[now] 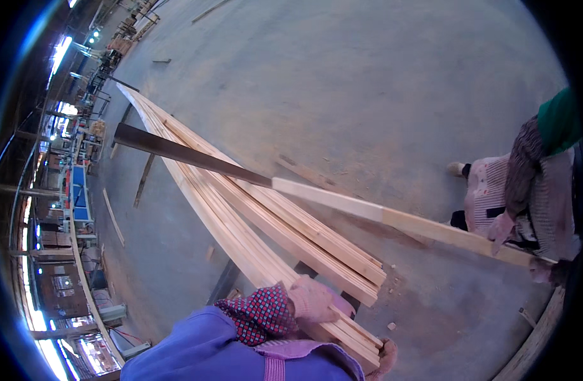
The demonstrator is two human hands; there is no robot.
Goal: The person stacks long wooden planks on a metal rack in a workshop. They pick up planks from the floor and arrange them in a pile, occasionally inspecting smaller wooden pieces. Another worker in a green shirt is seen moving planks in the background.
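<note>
My left hand point(310, 298), in a pale pinkish glove below a checked cuff, is closed over a stack of long, light wooden strips point(231, 232). At the near end of these strips my right hand point(387, 359) curls round the ends; part of it is hidden behind the wood. Right beside the held stack lies a second group of grooved strips point(304, 244). Both groups run away to the far left, narrowing toward one point.
At the right, a co-worker point(526, 184) in a striped apron and green sleeve holds a long board point(431, 228). A dark bar point(190, 155) meets its far end, above the strips. Dark supports point(225, 282) stand underneath. Offcuts point(113, 219) lie on the concrete floor; machinery lines the left.
</note>
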